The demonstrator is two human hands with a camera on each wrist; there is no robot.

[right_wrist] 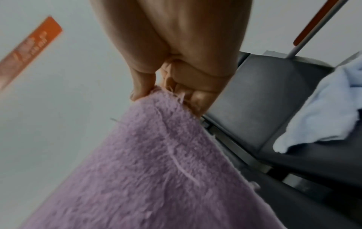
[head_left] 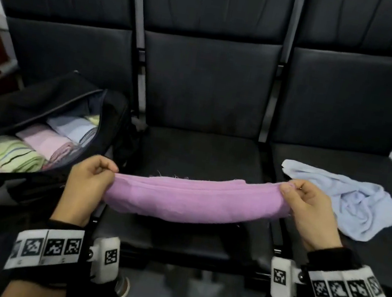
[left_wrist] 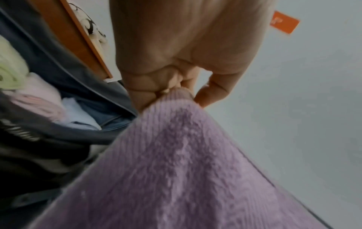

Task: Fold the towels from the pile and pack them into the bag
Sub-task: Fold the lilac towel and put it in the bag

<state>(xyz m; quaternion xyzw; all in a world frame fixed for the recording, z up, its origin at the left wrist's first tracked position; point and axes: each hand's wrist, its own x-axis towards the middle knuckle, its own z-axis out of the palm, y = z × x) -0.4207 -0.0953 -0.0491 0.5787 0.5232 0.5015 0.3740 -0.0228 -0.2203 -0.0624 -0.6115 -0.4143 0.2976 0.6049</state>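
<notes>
A purple towel [head_left: 192, 199] hangs stretched between my two hands above the front of the middle seat, doubled over lengthwise. My left hand [head_left: 94, 176] pinches its left end, thumb against curled fingers, and the left wrist view shows the purple towel [left_wrist: 176, 162] bunched in my left hand [left_wrist: 174, 91]. My right hand [head_left: 305, 204] pinches the right end; in the right wrist view my right hand [right_wrist: 172, 91] clamps the purple towel [right_wrist: 156, 162] at its frayed corner. An open black bag [head_left: 51, 99] lies on the left seat, holding several folded towels [head_left: 36, 143]. A crumpled light blue towel [head_left: 351, 201] lies on the right seat.
A row of three black padded seats [head_left: 203, 93] with metal dividers stands in front of me. The bag [left_wrist: 49, 139] lies close to my left hand. A light blue towel [right_wrist: 323, 111] lies just right of my right hand. Grey floor shows below, with my shoes by the seat edge.
</notes>
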